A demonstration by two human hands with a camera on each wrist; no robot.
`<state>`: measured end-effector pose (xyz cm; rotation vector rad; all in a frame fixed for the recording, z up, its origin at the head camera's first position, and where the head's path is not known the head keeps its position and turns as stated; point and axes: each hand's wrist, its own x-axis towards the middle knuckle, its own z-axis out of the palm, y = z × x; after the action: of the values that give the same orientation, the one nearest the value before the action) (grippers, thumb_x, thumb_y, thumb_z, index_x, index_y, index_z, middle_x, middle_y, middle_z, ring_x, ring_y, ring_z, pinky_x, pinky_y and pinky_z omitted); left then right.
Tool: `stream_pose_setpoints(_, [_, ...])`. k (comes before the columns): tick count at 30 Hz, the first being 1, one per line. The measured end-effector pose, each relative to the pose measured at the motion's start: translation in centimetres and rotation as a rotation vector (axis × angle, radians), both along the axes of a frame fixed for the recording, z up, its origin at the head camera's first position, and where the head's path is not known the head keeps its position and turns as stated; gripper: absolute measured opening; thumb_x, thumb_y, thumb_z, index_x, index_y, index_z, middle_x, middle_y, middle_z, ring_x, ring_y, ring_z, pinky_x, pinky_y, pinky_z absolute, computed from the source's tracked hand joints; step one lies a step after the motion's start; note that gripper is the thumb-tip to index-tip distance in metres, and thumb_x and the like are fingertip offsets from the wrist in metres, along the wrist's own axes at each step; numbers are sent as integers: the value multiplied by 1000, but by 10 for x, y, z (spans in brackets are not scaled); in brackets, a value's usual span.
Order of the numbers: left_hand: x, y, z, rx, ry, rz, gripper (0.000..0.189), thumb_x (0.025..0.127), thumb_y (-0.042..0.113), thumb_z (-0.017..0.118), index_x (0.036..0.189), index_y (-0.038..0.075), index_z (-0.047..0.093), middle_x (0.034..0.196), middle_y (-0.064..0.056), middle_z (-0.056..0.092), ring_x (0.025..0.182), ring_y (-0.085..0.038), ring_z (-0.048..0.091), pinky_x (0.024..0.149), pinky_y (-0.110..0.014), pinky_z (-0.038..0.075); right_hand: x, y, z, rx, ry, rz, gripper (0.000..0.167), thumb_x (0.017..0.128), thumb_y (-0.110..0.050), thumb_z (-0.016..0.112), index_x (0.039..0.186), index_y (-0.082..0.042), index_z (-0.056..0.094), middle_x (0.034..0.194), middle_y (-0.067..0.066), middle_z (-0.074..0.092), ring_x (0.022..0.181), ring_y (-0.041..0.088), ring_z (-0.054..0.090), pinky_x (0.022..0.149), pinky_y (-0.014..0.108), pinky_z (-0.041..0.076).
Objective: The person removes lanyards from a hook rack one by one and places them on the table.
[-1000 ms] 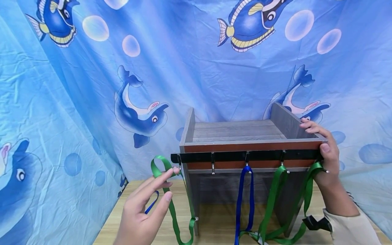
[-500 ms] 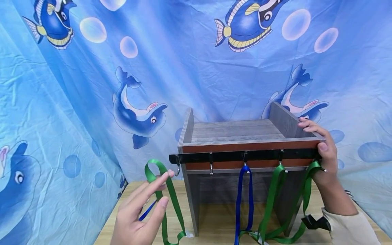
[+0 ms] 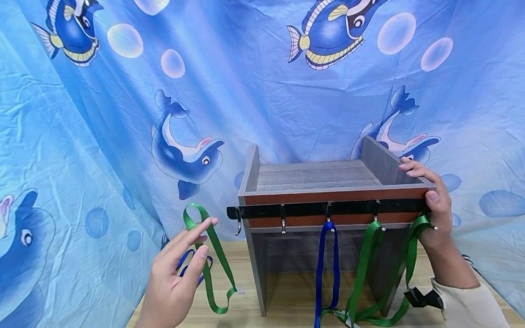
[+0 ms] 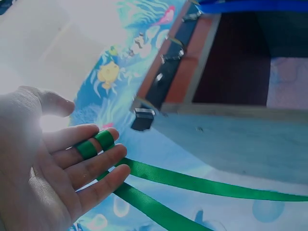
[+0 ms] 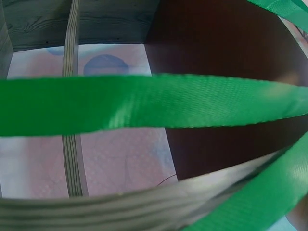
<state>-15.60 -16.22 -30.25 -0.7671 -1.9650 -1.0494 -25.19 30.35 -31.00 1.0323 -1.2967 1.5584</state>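
Observation:
My left hand (image 3: 176, 269) is held left of a small grey wooden shelf (image 3: 316, 175), fingers nearly straight. A green ribbon lanyard (image 3: 221, 253) loops over these fingers and hangs below them; in the left wrist view the ribbon (image 4: 168, 175) crosses two fingers. The leftmost metal hook (image 3: 238, 224) on the black rail (image 3: 307, 209) is bare, apart from the hand and ribbon. My right hand (image 3: 439, 205) grips the shelf's front right corner, thumb in front and fingers over the side panel. Green ribbon (image 5: 120, 103) spans the right wrist view, where the right hand's grip is not shown.
A blue lanyard (image 3: 328, 269) and two green lanyards (image 3: 367, 255) hang from hooks further right. Another hook (image 3: 283, 221) is bare. Blue ribbon (image 3: 205, 269) shows behind my left hand. A printed sea-creature curtain (image 3: 262, 91) surrounds the wooden table (image 3: 242, 255).
My left hand has drawn away leftward from the leftmost hook, bringing the green lanyard with it. The lanyard's lower end swings left. My right hand stays on the shelf corner.

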Motion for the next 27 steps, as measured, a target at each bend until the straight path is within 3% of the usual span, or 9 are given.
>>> stream_pose_setpoints(5, [-12, -11, -3, -1, -84, 46, 53, 101, -6, 59, 148, 19, 63, 141, -3, 70, 118, -11, 63, 102, -10, 46, 0, 0, 0, -2, -3, 13, 43, 103, -16, 38, 126, 11, 62, 139, 18, 66, 147, 36, 43, 123, 37, 29])
stream_pose_setpoints(12, [-28, -23, -6, -17, -124, 137, 49, 105, 3, 60, 148, 25, 63, 140, 1, 70, 112, -10, 61, 97, -10, 42, -1, 0, -1, -2, -1, 17, 42, 104, -16, 39, 127, 12, 61, 140, 18, 66, 147, 37, 42, 125, 36, 29])
stream_pose_setpoints(19, [-39, -33, -6, -21, -183, 223, 51, 107, 11, 61, 152, 35, 57, 146, 1, 67, 123, -5, 59, 101, -6, 40, 0, 1, -1, 7, 6, 4, 43, 104, -17, 38, 127, 12, 61, 140, 17, 66, 147, 37, 42, 126, 37, 28])
stream_pose_setpoints(24, [-44, -46, -3, -20, -231, 308, 52, 108, 17, 62, 154, 39, 53, 150, 2, 64, 127, -18, 59, 100, -19, 44, 0, 1, -1, 10, 7, 5, 43, 105, -17, 39, 127, 12, 61, 140, 17, 66, 147, 36, 42, 127, 37, 27])
stream_pose_setpoints(27, [-49, -51, -2, -28, -233, 329, 52, 107, 19, 62, 154, 38, 53, 149, 2, 64, 128, -25, 60, 101, -19, 43, 1, 0, 0, 9, 5, -1, 42, 104, -16, 39, 127, 12, 62, 140, 17, 66, 147, 36, 43, 126, 37, 27])
